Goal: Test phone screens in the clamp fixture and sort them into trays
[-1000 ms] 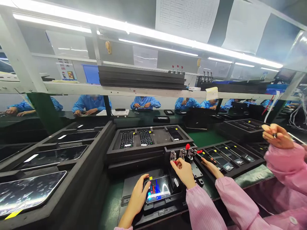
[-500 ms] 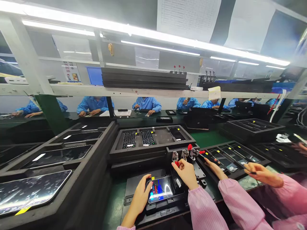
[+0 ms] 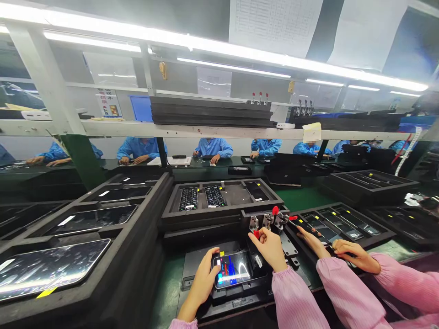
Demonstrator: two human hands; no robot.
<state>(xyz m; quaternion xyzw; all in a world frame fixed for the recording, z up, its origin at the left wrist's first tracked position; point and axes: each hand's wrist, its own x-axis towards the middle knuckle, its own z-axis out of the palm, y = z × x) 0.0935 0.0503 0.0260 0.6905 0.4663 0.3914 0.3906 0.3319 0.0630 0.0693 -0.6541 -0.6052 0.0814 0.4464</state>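
A smartphone screen (image 3: 233, 270) is lit with coloured bars and lies in a black fixture (image 3: 240, 302) on the bench. My left hand (image 3: 203, 279) grips its left end, thumb at the screen's edge and fingers bent round the upper corner. On the fixture's far side stand several metal toggle clamps with red handles. My right hand (image 3: 269, 246) is closed with thumb and fingertips on one red clamp handle (image 3: 256, 234). The wrist is above the right part of the fixture, hiding some of it. A label (image 3: 258, 261) shows beside the screen.
Foam trays with phone screens stand at left (image 3: 137, 228); another tray (image 3: 222, 211) lies behind the fixture. At right, a co-worker's two hands (image 3: 356, 256) in pink sleeves work by a screen tray (image 3: 380, 236). A white shelf (image 3: 206, 131) crosses above; people in blue sit beyond.
The whole view has shifted slightly. Both my hands keep their places on the phone and clamp handle. The co-worker's farther hand has moved left and down, close to their other hand.
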